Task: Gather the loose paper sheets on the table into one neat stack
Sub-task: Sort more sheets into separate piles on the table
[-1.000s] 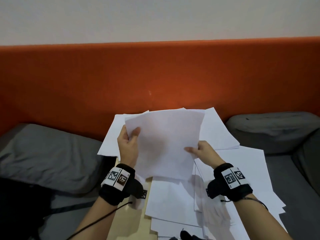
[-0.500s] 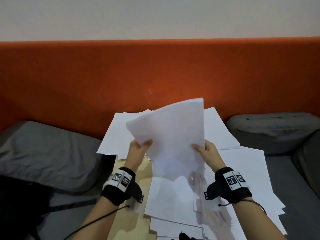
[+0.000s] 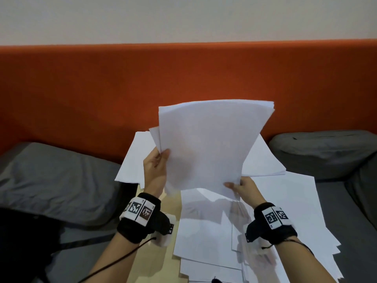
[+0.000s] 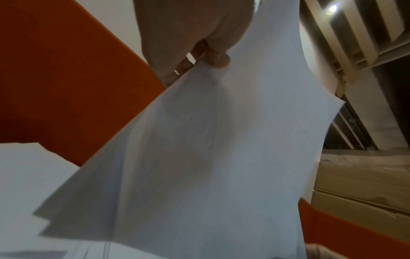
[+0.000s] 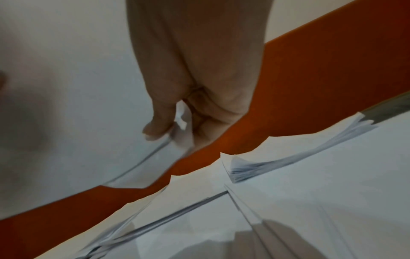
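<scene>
Orange backrest [image 3: 81, 94] ran behind the table [image 3: 157, 260], a grey cushion [image 3: 57, 180] at left. Left hand [image 3: 155, 170] pinched the raised sheaf [image 3: 208, 144] by its left edge; right hand [image 3: 244, 186] pinched its lower right corner. Loose sheets [image 3: 285, 211] lay scattered on the table beneath.

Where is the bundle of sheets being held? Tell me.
In the head view, the held bundle is raised upright at centre, above the loose sheets, gripped by left hand and right hand.
</scene>
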`<action>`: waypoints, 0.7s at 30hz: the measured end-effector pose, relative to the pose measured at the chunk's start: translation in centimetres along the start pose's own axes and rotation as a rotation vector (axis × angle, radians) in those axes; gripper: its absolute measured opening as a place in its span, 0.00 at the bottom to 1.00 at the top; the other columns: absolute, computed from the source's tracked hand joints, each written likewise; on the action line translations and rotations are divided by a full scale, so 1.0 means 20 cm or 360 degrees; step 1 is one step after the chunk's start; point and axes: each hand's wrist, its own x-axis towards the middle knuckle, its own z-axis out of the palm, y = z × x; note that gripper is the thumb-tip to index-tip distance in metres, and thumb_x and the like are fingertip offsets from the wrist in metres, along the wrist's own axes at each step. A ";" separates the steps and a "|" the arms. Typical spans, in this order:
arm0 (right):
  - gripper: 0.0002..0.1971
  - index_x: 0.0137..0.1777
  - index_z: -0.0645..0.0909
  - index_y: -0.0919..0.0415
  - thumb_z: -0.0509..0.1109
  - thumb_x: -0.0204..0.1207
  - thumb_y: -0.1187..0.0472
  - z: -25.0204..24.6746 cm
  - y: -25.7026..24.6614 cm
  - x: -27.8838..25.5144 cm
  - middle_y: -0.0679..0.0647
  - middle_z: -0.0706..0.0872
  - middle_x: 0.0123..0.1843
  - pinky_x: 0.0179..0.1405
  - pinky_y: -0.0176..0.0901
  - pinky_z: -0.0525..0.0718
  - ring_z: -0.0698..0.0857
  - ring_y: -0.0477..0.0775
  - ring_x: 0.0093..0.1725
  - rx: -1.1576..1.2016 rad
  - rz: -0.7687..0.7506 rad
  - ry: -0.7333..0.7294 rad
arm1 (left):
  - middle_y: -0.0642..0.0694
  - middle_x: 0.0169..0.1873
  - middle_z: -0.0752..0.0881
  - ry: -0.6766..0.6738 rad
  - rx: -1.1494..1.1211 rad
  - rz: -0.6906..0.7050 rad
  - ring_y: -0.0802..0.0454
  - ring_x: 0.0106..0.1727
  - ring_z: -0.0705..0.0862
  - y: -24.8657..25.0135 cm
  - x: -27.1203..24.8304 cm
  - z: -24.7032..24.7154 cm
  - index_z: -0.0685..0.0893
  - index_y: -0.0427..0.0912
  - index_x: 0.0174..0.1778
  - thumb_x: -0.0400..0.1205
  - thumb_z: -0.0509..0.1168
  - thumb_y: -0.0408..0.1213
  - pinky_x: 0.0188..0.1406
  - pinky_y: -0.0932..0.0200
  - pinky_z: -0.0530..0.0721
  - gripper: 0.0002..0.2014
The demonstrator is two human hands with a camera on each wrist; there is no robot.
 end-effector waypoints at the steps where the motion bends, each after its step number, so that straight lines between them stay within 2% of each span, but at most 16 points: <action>1: 0.15 0.28 0.75 0.60 0.74 0.73 0.62 0.00 -0.03 -0.01 0.50 0.77 0.24 0.25 0.32 0.70 0.74 0.49 0.26 -0.0012 -0.0039 0.0021 | 0.49 0.41 0.86 -0.0018 0.0017 0.0034 0.67 0.36 0.85 0.01 0.01 0.00 0.82 0.40 0.51 0.84 0.58 0.30 0.36 0.70 0.82 0.08; 2: 0.11 0.32 0.78 0.60 0.74 0.74 0.62 -0.01 -0.05 -0.01 0.50 0.80 0.27 0.27 0.31 0.73 0.77 0.49 0.28 0.0021 -0.0096 0.0034 | 0.50 0.42 0.86 -0.0021 0.0028 0.0063 0.66 0.37 0.85 0.01 0.01 0.00 0.82 0.42 0.50 0.84 0.58 0.30 0.37 0.70 0.83 0.08; 4: 0.02 0.45 0.82 0.60 0.72 0.75 0.64 -0.01 -0.10 -0.01 0.52 0.87 0.39 0.39 0.35 0.81 0.84 0.51 0.39 0.0159 -0.0188 -0.0003 | 0.51 0.40 0.86 0.0037 0.0055 0.0120 0.68 0.36 0.85 0.02 0.03 -0.01 0.81 0.47 0.47 0.85 0.57 0.31 0.35 0.71 0.81 0.09; 6: 0.08 0.53 0.82 0.58 0.71 0.76 0.66 -0.04 -0.13 -0.02 0.54 0.89 0.49 0.51 0.43 0.85 0.87 0.52 0.48 0.0303 -0.0224 -0.0102 | 0.53 0.37 0.84 0.0133 0.0071 0.0190 0.70 0.34 0.83 0.04 0.05 -0.02 0.80 0.46 0.46 0.85 0.57 0.31 0.34 0.72 0.79 0.09; 9: 0.10 0.57 0.82 0.58 0.70 0.77 0.64 -0.06 -0.15 -0.03 0.56 0.89 0.55 0.57 0.48 0.83 0.87 0.55 0.53 0.0316 -0.0147 -0.0241 | 0.56 0.39 0.85 0.0210 0.0011 0.0194 0.70 0.36 0.84 0.05 0.08 -0.03 0.80 0.38 0.53 0.85 0.58 0.32 0.37 0.72 0.81 0.07; 11: 0.10 0.57 0.83 0.61 0.70 0.77 0.62 -0.07 -0.16 -0.03 0.58 0.89 0.54 0.54 0.47 0.84 0.87 0.56 0.50 0.0217 -0.0131 -0.0271 | 0.58 0.39 0.87 0.0198 -0.0002 0.0199 0.70 0.39 0.85 0.06 0.09 -0.04 0.80 0.36 0.56 0.85 0.57 0.32 0.38 0.74 0.81 0.08; 13: 0.11 0.56 0.83 0.66 0.71 0.76 0.62 -0.08 -0.20 -0.02 0.59 0.88 0.51 0.48 0.45 0.83 0.86 0.57 0.48 0.0122 -0.0171 -0.0239 | 0.63 0.36 0.88 0.0135 0.0020 0.0228 0.70 0.39 0.84 0.07 0.10 -0.05 0.79 0.38 0.55 0.85 0.57 0.32 0.39 0.74 0.81 0.08; 15: 0.10 0.56 0.82 0.64 0.71 0.76 0.65 -0.11 -0.29 -0.02 0.58 0.88 0.52 0.47 0.39 0.85 0.87 0.54 0.48 0.0205 -0.0242 -0.0203 | 0.65 0.35 0.87 0.0073 0.0035 0.0247 0.70 0.38 0.83 0.08 0.09 -0.04 0.79 0.38 0.52 0.85 0.56 0.31 0.39 0.74 0.79 0.06; 18: 0.11 0.56 0.82 0.64 0.70 0.75 0.69 -0.15 -0.43 -0.03 0.55 0.88 0.51 0.41 0.30 0.86 0.87 0.47 0.45 0.0465 -0.0377 -0.0035 | 0.58 0.37 0.85 -0.0038 0.0041 0.0288 0.70 0.37 0.82 0.10 0.07 -0.02 0.77 0.42 0.48 0.85 0.56 0.29 0.39 0.74 0.79 0.06; 21: 0.11 0.58 0.82 0.65 0.69 0.76 0.69 -0.18 -0.52 -0.04 0.52 0.88 0.49 0.40 0.28 0.85 0.88 0.40 0.41 0.0630 -0.0525 0.0138 | 0.53 0.45 0.83 -0.0136 0.0038 0.0340 0.69 0.42 0.83 0.14 0.04 0.01 0.75 0.50 0.52 0.84 0.56 0.28 0.43 0.71 0.81 0.10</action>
